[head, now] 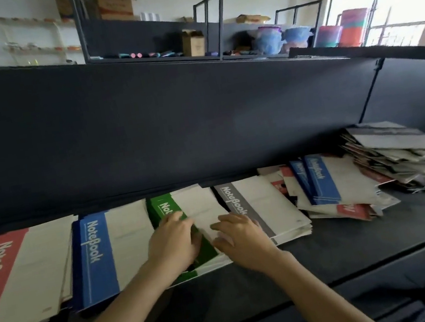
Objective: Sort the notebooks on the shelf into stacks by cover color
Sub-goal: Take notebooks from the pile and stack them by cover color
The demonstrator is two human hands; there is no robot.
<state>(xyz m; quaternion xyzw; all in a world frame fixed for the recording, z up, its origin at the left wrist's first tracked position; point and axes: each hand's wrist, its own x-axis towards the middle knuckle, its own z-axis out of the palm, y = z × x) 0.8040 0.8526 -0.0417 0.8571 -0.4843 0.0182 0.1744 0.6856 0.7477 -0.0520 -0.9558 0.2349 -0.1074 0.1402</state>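
green notebook stack (160, 208), left hand (172, 240) fingers relaxed on its green band, right hand (242, 236) fingers flat on cover

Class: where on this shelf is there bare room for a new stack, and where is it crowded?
Bare: the front strip of the shelf, before the grey stack and the mixed pile. Crowded: red stack to grey, edge to edge.

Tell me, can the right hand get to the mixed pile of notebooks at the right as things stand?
Probably yes. The right hand rests on the green stack; only the low, flat grey stack lies between it and the mixed pile, and nothing stands in the way.
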